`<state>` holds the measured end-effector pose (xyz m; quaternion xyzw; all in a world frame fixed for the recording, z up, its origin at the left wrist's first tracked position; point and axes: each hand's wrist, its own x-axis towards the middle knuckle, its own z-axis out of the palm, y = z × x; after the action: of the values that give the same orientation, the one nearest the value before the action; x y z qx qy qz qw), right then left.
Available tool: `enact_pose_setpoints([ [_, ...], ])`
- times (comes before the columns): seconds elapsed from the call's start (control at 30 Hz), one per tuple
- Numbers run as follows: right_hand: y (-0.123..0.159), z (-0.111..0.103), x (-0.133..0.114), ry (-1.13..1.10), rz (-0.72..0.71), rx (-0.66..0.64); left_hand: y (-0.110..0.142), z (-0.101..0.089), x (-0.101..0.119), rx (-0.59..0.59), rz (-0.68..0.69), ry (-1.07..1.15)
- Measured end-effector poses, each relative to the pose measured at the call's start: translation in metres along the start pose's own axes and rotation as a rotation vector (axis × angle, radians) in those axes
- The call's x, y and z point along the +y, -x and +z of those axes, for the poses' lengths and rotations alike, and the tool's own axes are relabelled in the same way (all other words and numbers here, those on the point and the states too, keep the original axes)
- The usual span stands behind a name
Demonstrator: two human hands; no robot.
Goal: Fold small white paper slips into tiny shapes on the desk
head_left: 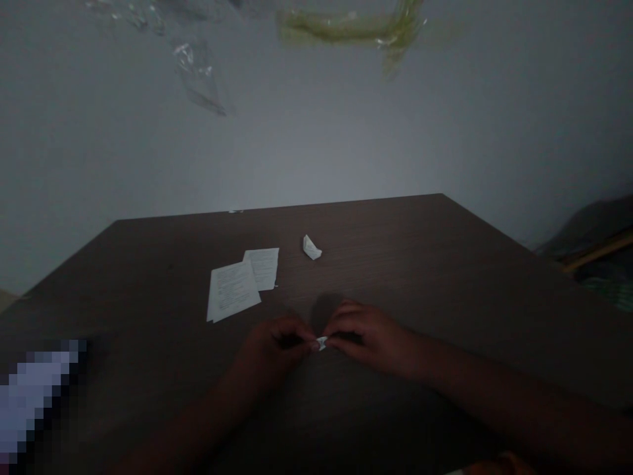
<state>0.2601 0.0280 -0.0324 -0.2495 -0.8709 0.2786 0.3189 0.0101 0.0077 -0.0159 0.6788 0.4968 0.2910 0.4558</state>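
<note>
Pinch the small paper point(322, 344) lightly from both sides

Take the folded paper point(311, 248) as your landmark: the small paper sits on your side of it, between your fingertips. Your left hand point(283, 341) and right hand point(368, 335) each pinch an edge of it, thumb against fingers. I cannot tell whether it touches the table point(386, 244). A piece this small probably handles best with even pressure and little pull; tugging outward could tear it. The light is dim, so feel for the edges. The printed sheets point(235, 290) lie left of the folded paper, clear of your fingers.
</note>
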Motion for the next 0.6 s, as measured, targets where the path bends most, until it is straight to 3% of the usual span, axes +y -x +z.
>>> enact_pose_setpoints([
  [0.27,-0.001,0.000,-0.007,0.206,-0.130,0.013,0.004,0.001,0.012,0.005,0.127,-0.183],
  [0.6,-0.002,0.002,-0.012,0.212,-0.187,0.073,0.013,0.001,0.009,0.008,0.323,-0.340],
])
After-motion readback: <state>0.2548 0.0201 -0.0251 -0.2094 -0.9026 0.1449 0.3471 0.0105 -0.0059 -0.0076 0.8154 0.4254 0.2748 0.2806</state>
